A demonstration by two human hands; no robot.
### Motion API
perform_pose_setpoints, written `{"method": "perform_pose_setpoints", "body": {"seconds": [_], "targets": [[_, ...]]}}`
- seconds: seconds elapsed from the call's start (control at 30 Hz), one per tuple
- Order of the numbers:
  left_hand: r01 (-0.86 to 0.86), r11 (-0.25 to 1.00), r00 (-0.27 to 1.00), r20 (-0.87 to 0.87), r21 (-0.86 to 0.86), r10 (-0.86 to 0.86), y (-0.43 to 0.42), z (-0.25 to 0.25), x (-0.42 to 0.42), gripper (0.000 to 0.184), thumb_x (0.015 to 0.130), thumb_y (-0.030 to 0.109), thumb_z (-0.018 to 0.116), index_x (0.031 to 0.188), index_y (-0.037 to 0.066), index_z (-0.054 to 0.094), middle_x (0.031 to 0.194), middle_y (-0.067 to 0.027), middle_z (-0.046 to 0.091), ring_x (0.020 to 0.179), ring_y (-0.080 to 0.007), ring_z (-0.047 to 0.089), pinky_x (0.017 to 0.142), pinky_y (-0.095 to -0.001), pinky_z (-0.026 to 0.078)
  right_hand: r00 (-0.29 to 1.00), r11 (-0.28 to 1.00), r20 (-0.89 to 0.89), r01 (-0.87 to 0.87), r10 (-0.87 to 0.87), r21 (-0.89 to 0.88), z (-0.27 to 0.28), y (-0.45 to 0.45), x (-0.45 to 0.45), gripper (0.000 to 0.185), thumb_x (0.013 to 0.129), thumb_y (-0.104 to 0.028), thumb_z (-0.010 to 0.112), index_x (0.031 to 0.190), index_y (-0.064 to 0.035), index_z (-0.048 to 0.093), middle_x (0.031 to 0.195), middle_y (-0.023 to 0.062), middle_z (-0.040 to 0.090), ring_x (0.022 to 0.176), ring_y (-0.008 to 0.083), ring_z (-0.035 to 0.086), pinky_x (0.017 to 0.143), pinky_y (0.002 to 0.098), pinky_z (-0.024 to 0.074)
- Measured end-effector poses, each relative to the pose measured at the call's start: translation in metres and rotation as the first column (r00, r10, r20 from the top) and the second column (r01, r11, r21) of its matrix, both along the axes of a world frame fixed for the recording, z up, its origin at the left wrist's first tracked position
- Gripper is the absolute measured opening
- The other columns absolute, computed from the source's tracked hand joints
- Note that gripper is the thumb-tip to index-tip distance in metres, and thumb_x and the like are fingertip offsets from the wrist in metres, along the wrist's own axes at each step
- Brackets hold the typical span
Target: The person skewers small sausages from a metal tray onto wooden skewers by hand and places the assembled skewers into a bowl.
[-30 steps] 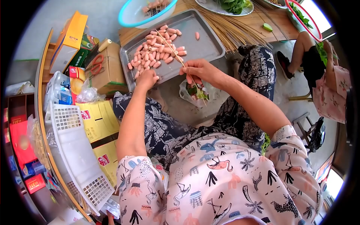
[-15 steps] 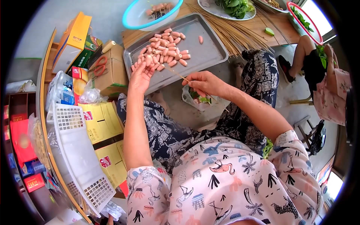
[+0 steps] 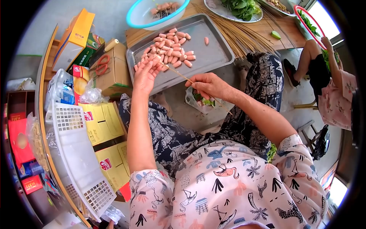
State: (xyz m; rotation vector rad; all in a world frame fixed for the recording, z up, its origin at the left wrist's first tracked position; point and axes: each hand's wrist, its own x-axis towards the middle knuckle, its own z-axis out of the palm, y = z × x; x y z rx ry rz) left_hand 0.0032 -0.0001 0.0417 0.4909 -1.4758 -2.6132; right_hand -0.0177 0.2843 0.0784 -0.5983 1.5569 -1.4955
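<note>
My left hand (image 3: 146, 75) is closed on a small pink sausage (image 3: 156, 59) at the near left corner of a metal tray (image 3: 215, 51). In my right hand (image 3: 209, 85) is a thin bamboo skewer (image 3: 176, 72), pinched near its middle, with its tail slanting down toward my lap. The skewer's tip meets the sausage at my left fingertips; how far it has gone in is hidden. Beyond my hands, a pile of small sausages (image 3: 172, 45) lies in the tray, and a single sausage (image 3: 206, 41) rests apart on the right.
A blue-rimmed basin (image 3: 131, 23) with skewered sausages stands behind the tray. Loose skewers (image 3: 238, 36) and a plate of leafy greens (image 3: 244, 10) are to the right. Scissors (image 3: 102, 65) sit on a box at left. Another person (image 3: 335, 91) handles greens at far right.
The skewer's tip has come up to the sausage in my left hand, where a small gap showed before. The other person's hand has risen toward the red-rimmed basin.
</note>
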Motion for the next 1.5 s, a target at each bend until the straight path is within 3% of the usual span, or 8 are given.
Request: {"method": "perform_pose_setpoints", "body": {"seconds": [0.5, 0.63, 0.8, 1.2, 1.5], "targets": [[-0.004, 1.0, 0.999, -0.038, 0.02, 0.004, -0.009, -0.01, 0.0, 0.019, 0.089, 0.005, 0.056, 0.108, 0.004, 0.055, 0.104, -0.0139, 0.063, 0.091, -0.0222, 0.062, 0.085, -0.0358, 0.052, 1.0, 1.0, -0.021, -0.005, 0.006, 0.017, -0.003, 0.0, 0.0, 0.023, 0.093, -0.015, 0.046, 0.106, -0.0017, 0.059, 0.048, -0.0025, 0.046, 0.042, 0.0049, 0.041, 0.044, 0.022, 0.0351], [-0.037, 0.999, 0.999, -0.031, -0.002, 0.037, -0.003, -0.004, 0.0, 0.015, 0.089, 0.004, 0.056, 0.103, 0.005, 0.056, 0.098, -0.0118, 0.063, 0.088, -0.02, 0.063, 0.08, -0.0358, 0.054, 0.999, 0.999, -0.034, -0.023, 0.023, 0.023, -0.003, 0.0, -0.001, 0.024, 0.096, -0.016, 0.044, 0.107, -0.0006, 0.059, 0.053, -0.0039, 0.045, 0.043, 0.003, 0.041, 0.043, 0.0195, 0.0334], [-0.027, 1.0, 0.999, -0.039, 0.016, 0.027, -0.006, -0.006, 0.0, 0.022, 0.088, 0.004, 0.057, 0.11, 0.004, 0.052, 0.106, -0.0145, 0.062, 0.092, -0.0223, 0.062, 0.086, -0.0358, 0.052, 0.999, 0.999, -0.035, -0.017, 0.018, 0.032, -0.002, 0.0, 0.0, 0.025, 0.096, -0.016, 0.044, 0.107, 0.0, 0.059, 0.055, -0.0032, 0.046, 0.043, 0.0031, 0.042, 0.043, 0.0195, 0.0338], [-0.01, 1.0, 0.999, -0.037, 0.004, 0.01, 0.004, 0.004, 0.001, 0.021, 0.086, 0.003, 0.06, 0.106, 0.004, 0.053, 0.103, -0.013, 0.062, 0.094, -0.0215, 0.062, 0.081, -0.0358, 0.053, 1.0, 0.999, -0.019, -0.006, 0.007, 0.033, -0.005, -0.001, 0.0, 0.023, 0.094, -0.016, 0.046, 0.107, -0.0025, 0.059, 0.048, -0.002, 0.046, 0.041, 0.0061, 0.041, 0.042, 0.0229, 0.0357], [0.067, 0.998, 0.997, -0.026, 0.0, -0.067, 0.004, 0.008, 0.002, 0.029, 0.084, 0.003, 0.063, 0.109, 0.003, 0.05, 0.108, -0.0115, 0.059, 0.097, -0.0205, 0.061, 0.086, -0.0347, 0.052, 1.0, 1.0, -0.02, -0.01, 0.01, 0.022, -0.008, -0.002, 0.001, 0.022, 0.095, -0.014, 0.045, 0.107, -0.0015, 0.058, 0.049, -0.0018, 0.047, 0.042, 0.006, 0.042, 0.042, 0.0224, 0.0368]]}}
